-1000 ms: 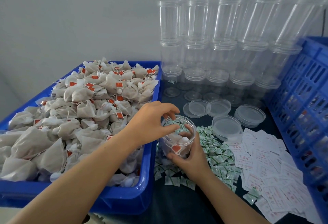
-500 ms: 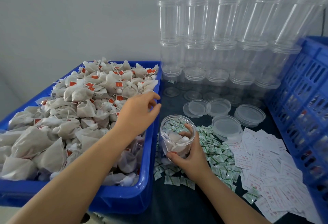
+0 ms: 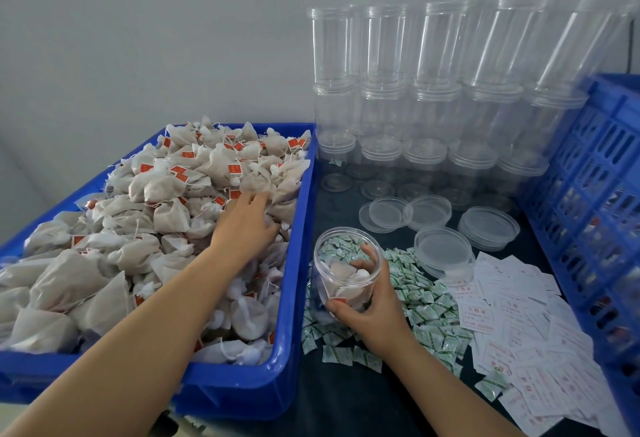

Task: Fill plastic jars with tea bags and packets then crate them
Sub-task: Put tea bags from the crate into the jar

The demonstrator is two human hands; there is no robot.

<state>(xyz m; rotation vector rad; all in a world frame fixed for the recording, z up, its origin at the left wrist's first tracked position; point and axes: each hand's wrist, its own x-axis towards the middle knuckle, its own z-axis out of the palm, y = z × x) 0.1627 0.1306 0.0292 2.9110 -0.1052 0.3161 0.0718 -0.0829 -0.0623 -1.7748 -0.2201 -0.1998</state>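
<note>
My right hand [image 3: 372, 308] grips a clear plastic jar [image 3: 343, 263] that stands tilted on the dark table, with a few tea bags inside it. My left hand [image 3: 247, 225] reaches over the heap of beige tea bags [image 3: 166, 201] with red tags in the blue tray [image 3: 294, 332]; its fingers are spread and touch the bags. Small green-and-white packets [image 3: 419, 284] lie scattered around the jar. White printed slips [image 3: 519, 326] are spread to the right.
Stacks of empty clear jars [image 3: 415, 90] stand against the wall at the back. Loose clear lids [image 3: 440, 249] lie behind the packets. A blue slatted crate [image 3: 595, 194] stands along the right edge.
My left hand has left the jar's mouth and moved left and back onto the tea bag heap. My right hand still holds the jar in place.
</note>
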